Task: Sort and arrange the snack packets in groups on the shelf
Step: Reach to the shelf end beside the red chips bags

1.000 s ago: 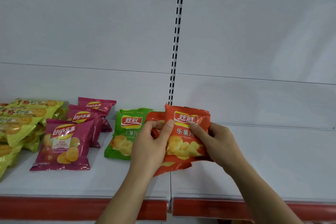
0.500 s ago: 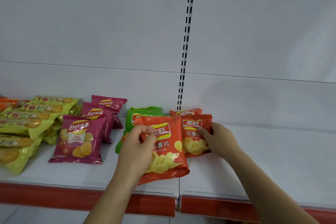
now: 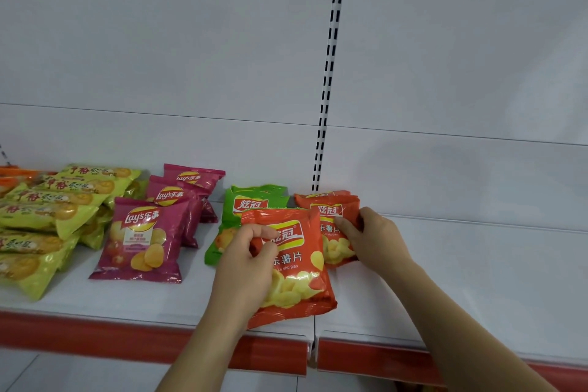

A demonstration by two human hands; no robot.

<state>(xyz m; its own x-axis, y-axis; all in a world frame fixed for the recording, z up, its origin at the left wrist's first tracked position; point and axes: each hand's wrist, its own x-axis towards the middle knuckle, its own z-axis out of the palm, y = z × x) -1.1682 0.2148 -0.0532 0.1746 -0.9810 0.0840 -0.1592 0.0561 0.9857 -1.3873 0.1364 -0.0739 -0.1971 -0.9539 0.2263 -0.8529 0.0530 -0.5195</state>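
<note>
A: What is each grip doing?

B: The left hand (image 3: 251,267) pinches the upper left of a glossy orange crisp packet (image 3: 294,267); the right hand (image 3: 370,237) grips the right edge of a second orange packet (image 3: 334,229) behind it.

A: How to set them well?

B: Lay the front one flat just ahead of the other, clear of the green packet (image 3: 237,219), on the white shelf (image 3: 477,280).

A: Orientation?

B: Its long axis runs front to back, logo end toward the back wall, tilted slightly.

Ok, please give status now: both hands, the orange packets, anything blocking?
Left hand pinches front orange packet. Right hand grips rear orange packet. Front packet overlaps green packets. Nothing blocking.
</note>
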